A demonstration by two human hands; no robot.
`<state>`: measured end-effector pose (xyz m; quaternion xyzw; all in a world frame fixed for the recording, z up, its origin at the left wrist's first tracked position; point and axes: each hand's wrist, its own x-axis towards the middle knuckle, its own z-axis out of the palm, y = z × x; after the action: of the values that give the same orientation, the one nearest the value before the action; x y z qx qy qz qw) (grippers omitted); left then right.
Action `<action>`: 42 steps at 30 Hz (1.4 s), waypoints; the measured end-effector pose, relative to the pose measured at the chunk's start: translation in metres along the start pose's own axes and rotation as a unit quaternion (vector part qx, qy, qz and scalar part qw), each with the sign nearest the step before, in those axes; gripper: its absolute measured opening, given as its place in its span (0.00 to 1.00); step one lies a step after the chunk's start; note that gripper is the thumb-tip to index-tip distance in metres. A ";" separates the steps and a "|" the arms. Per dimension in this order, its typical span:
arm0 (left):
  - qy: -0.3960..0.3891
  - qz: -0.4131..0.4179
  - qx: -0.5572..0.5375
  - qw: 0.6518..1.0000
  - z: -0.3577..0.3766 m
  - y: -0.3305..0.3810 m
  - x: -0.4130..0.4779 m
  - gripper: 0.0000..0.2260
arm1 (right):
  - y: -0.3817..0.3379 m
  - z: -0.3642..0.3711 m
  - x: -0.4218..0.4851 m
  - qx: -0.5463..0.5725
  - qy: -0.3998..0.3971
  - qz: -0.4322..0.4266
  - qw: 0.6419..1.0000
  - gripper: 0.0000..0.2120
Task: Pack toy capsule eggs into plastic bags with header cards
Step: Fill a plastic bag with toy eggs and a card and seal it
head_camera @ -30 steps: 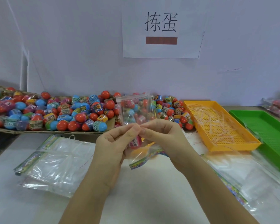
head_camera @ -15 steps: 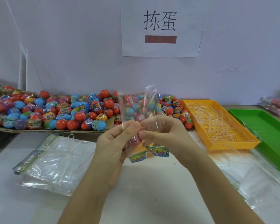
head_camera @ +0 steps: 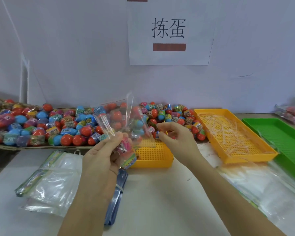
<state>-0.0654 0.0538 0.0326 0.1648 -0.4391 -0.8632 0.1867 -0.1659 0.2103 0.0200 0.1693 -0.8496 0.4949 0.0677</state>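
My left hand (head_camera: 100,157) holds a clear plastic bag (head_camera: 121,120) upright, gripping it low down. A pink capsule egg (head_camera: 124,145) sits inside the bag above the colourful header card (head_camera: 129,161). The bag's open top spreads upward in front of the egg pile. My right hand (head_camera: 174,138) is to the right of the bag, its thumb and fingertips pinching the bag's right edge. A large pile of red, blue and pink capsule eggs (head_camera: 66,126) lies on a cardboard tray along the wall.
A small orange tray (head_camera: 152,155) sits behind my hands. A long orange tray (head_camera: 232,133) holds several clear strips, with a green tray (head_camera: 283,138) beside it. Empty bags lie stacked at left (head_camera: 49,181) and right (head_camera: 262,186). A banded blue bundle (head_camera: 117,193) lies under my left forearm.
My hands were pinched together at the bag's middle. They have parted, the right one moving right, and the bag's top has spread wider.
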 end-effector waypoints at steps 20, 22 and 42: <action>-0.014 0.059 0.136 0.989 0.006 -0.006 -0.006 0.17 | -0.026 -0.013 0.022 0.230 0.244 -0.086 0.938 0.03; -0.019 0.094 0.188 0.977 0.010 -0.011 -0.011 0.19 | -0.041 -0.030 0.016 0.298 0.237 -0.131 0.916 0.05; -0.064 0.152 0.244 0.956 0.016 -0.022 -0.023 0.16 | -0.068 -0.037 -0.002 -0.006 0.062 -0.199 0.978 0.11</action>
<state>-0.0565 0.0876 0.0258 0.0808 -0.6673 -0.7001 0.2410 -0.1418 0.2119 0.0938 0.3037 -0.7960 0.4758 0.2186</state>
